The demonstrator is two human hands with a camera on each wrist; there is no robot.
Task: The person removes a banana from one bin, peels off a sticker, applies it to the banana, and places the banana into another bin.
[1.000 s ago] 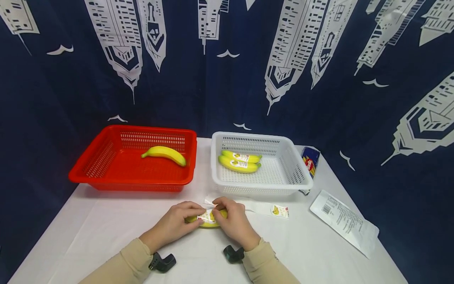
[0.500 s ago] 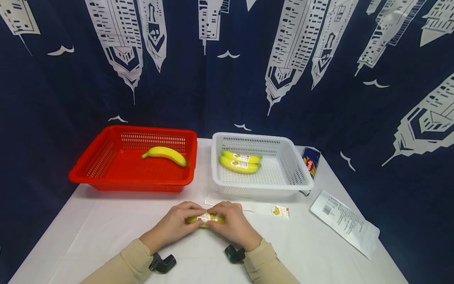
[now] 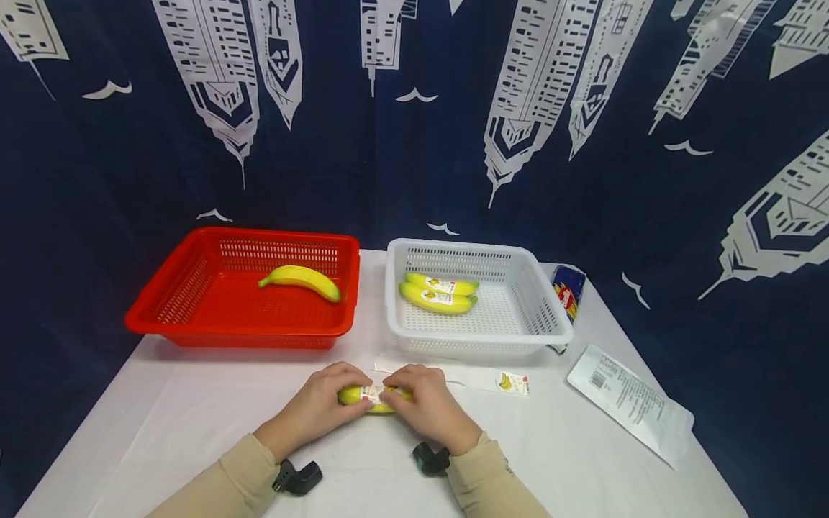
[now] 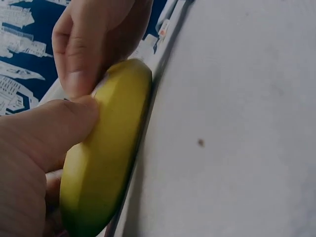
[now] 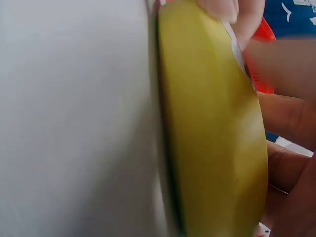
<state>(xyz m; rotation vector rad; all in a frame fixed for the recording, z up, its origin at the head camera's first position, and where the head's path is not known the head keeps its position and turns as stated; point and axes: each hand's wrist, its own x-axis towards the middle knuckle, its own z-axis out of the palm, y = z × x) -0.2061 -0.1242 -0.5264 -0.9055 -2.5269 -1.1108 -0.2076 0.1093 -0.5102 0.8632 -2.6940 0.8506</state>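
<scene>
In the head view a yellow banana [image 3: 382,409] lies crosswise at the front of the table, with a white printed sticker [image 3: 370,393] on its upper side. My left hand [image 3: 319,404] holds the left end, thumb in front and fingers behind. From the right, my right hand [image 3: 432,404] grips the other half, its thumb over the sticker. The left wrist view shows the banana [image 4: 111,148] close up, the left thumb resting on it and the right hand [image 4: 96,44] at its far end. In the right wrist view, right fingers wrap behind the banana [image 5: 212,123].
A red basket [image 3: 246,341] holding one banana [image 3: 301,280] stands back left. Beside it, a white basket [image 3: 479,344] holds two stickered bananas [image 3: 437,298]. A sticker strip [image 3: 482,380] lies behind my hands. To the right are a silver pouch [image 3: 631,406] and a blue packet [image 3: 568,291].
My right fingers first moved left along the sticker toward the left hand, then back right, with the thumb now over the sticker. The left hand stays on the banana.
</scene>
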